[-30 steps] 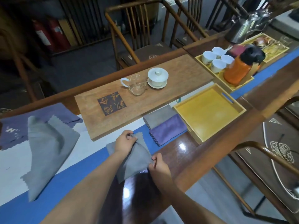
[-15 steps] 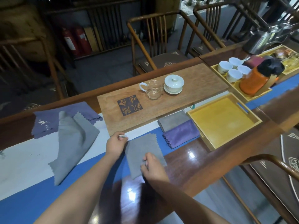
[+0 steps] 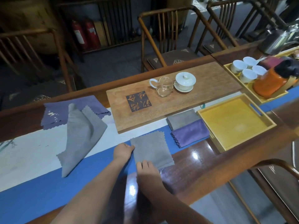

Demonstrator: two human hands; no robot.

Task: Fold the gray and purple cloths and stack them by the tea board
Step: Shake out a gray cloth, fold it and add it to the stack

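Lying flat on the blue table runner (image 3: 40, 196), just before the wooden tea board (image 3: 174, 101), the folded gray scallop-edged cloth (image 3: 152, 149) is held at two spots: the left hand (image 3: 123, 151) pinches its left edge, while the right hand (image 3: 148, 169) rests fingers on its near corner. Folded gray and purple cloths (image 3: 188, 128) lie just to its right.

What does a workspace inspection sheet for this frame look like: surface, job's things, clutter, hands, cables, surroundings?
Surface: long wooden table with a blue and white runner.
Job's things: gray cloth lies flat under both hands; folded gray cloth and folded purple cloth sit beside the tea board; unfolded gray cloth overlaps unfolded purple cloth.
Clutter: glass pitcher, lidded cup, yellow tray, white cups, orange flask.
Hands: left hand at the cloth's left edge; right hand on its near edge.
Cables: nothing seen.
Surroundings: wooden chairs, red fire extinguishers.
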